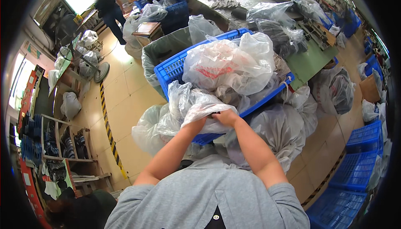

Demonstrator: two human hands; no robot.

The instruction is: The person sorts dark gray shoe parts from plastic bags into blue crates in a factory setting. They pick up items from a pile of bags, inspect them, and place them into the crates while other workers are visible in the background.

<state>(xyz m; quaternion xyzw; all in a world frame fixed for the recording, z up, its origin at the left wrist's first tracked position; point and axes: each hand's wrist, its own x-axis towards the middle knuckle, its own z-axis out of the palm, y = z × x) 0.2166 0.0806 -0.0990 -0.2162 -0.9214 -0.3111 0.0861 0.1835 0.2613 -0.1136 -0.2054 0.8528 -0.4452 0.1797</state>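
Tiled floor shows around the blue crate. At the crate's near edge is the white bag. Right grip seems closed, with bent fingers, on the bag's edge; left grip goes under the plastic, so I cannot tell its opening. Probably the bag is soft, slippery and easily torn; its weight I cannot judge. Gathered folds should give the safer hold.

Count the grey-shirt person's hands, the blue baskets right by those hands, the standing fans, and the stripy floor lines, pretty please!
Hands: 2 (left hand, partly hidden; right hand)
Blue basket by the hands: 1
Standing fan: 1 that I can make out
Stripy lines: 2 (left floor line; right floor line)
Total: 6
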